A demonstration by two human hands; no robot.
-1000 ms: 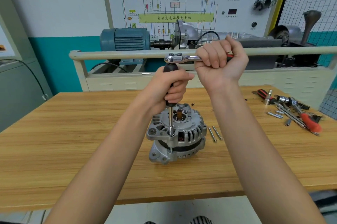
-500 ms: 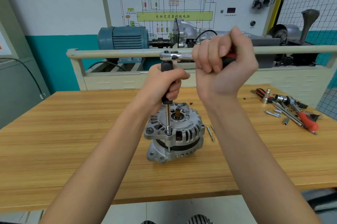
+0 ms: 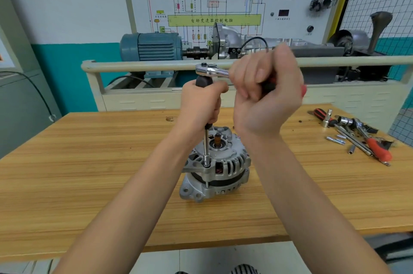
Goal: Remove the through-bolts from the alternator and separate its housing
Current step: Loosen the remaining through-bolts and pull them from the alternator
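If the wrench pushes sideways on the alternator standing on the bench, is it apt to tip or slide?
The alternator is probably heavy: cast metal with copper windings showing. It stands on its narrower lower housing with nothing clamping it, so it could slide or rock. The left hand grips only the extension.

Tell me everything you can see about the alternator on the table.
The alternator is a silver cast-metal unit with slotted vents around its upper housing and mounting ears at its base. It stands upright on the wooden table, shaft end up, with a dark band between its two halves. A socket extension held by the left hand sits on a bolt at its near edge.
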